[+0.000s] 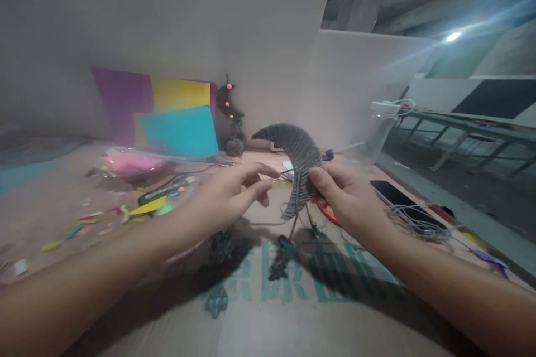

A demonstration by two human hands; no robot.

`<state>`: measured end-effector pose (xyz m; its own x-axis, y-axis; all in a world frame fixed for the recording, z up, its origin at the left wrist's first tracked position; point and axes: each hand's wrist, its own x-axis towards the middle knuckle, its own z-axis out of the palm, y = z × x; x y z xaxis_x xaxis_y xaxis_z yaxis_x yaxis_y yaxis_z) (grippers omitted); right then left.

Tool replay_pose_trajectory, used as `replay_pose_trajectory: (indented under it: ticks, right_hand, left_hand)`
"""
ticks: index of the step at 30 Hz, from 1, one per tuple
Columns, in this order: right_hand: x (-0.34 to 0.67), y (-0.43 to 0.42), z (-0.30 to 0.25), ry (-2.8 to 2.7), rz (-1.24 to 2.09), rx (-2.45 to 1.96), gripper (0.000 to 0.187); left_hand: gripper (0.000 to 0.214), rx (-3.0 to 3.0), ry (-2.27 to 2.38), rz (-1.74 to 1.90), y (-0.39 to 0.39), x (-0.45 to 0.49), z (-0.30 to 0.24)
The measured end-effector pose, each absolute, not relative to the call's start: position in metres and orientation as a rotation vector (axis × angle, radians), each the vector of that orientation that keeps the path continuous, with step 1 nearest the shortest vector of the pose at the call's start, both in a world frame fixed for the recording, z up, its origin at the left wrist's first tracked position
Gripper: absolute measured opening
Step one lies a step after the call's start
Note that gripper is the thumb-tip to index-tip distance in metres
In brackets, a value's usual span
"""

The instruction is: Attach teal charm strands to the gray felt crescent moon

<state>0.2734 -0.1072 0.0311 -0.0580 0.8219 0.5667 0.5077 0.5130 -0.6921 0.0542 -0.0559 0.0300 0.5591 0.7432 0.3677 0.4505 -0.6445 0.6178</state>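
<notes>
A crescent moon shape wrapped in grey yarn [302, 150] stands upright in the middle of the head view. My right hand [345, 192] pinches its outer edge between thumb and fingers. To the left of the crescent, my left hand [234, 192] has thumb and forefinger apart, and I see nothing held in it. A thin strand runs down from the crescent's lower end toward a dark beaded cluster [280, 259]. A small dark flower-like piece [216, 301] lies nearer to me. Behind my right hand shows a red-orange loop [329, 213], partly hidden.
Coloured scraps [87, 222] and a bag of pink material [134, 162] lie left. Coloured sheets [180, 131] and a decorated dark crescent [228, 101] lean at the back. A phone [404, 203] and tangled cord [419, 224] lie right, near a clear plastic container [372, 134].
</notes>
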Motion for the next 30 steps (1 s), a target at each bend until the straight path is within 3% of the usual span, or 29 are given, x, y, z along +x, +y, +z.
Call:
replay_pose_trajectory:
  ticks: [4,24,30]
  right_hand:
    - [0.271,-0.106,0.025,-1.74,0.392,-1.109,0.042]
    - [0.264,-0.11,0.017,-1.912,0.298,-1.112,0.042]
    - [0.262,-0.108,0.017,-1.876,0.578,-0.97,0.04]
  left_hand:
    - [0.035,2.273,0.907,0.862,-0.062,0.058,0.032]
    - [0.024,2.226,0.952,1.012,-0.074,0.064,0.035]
    - [0.029,2.141,0.995,1.025,-0.073,0.062,0.033]
